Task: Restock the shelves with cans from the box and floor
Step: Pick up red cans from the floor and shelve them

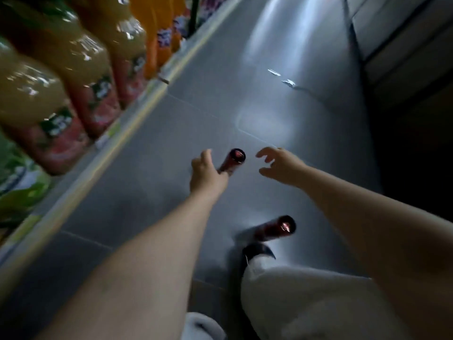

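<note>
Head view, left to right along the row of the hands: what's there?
In order: yellow juice bottles with red labels → yellow shelf-edge strip → left hand → dark red metal can on the floor → right hand.

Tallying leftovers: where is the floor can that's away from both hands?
Head view, lower right of centre: the can sits on the grey floor just beyond the dark shoe, below the right hand.

Dim aisle, glossy grey tiled floor [245,99], juice bottles [81,65] on left shelf [130,123].
</note>
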`<state>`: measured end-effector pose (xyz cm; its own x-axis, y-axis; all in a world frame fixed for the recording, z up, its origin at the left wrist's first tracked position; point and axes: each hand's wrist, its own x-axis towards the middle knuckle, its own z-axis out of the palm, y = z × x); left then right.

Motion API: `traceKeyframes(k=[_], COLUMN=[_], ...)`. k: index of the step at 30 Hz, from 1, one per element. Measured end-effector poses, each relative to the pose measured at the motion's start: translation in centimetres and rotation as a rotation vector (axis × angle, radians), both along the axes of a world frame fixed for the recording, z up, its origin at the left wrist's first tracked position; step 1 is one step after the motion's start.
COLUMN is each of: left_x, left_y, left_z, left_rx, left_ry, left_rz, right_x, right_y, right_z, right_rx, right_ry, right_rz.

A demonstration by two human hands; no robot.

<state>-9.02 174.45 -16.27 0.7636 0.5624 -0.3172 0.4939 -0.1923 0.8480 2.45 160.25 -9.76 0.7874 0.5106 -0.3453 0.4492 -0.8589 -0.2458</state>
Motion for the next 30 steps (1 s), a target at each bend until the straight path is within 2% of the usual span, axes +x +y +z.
traceKeyframes(k=[4,9,13,16,20,22,25,30], left_x=[-0.7,2.5,5.9,8.8,12.4,13.3,13.8,13.2], left_y=[0.6,-1.1,-2.1,-2.6,-3.7,-4.0,-4.4,-5.1], left_z=[-1.4,-2.5,-3.6,-5.1,-7.6,-8.6,-9.4,-9.4], left_rx=[0.062,0.124,0.155,0.185,0.224,0.258,0.329,0.355], left_ry=[0.101,0.074,0.066,0.089,0.197,0.231,0.215,0.180], left_rz=[-0.007,-0.136,-0.167,-0.140,-0.132,-0.159,-0.160,-0.099], right_x=[1.0,2.9,2.6,1.7,1.2,1.7,3.0,4.2], right_y=[-4.4,-7.0,-8.4,-9.2,-10.0,-10.5,-11.4,-12.2], right_z=[-3.4,-5.8,-7.1,-8.4,-10.4,-11.4,-11.8,-12.6], right_rx=[0.072,-0.122,-0.391,-0.513,-0.627,-0.575,-0.384,-0.129], right_ry=[0.122,0.427,0.537,0.610,0.538,0.516,0.562,0.396], right_rz=[-0.259,-0.330,-0.145,-0.002,0.195,0.206,0.051,-0.071])
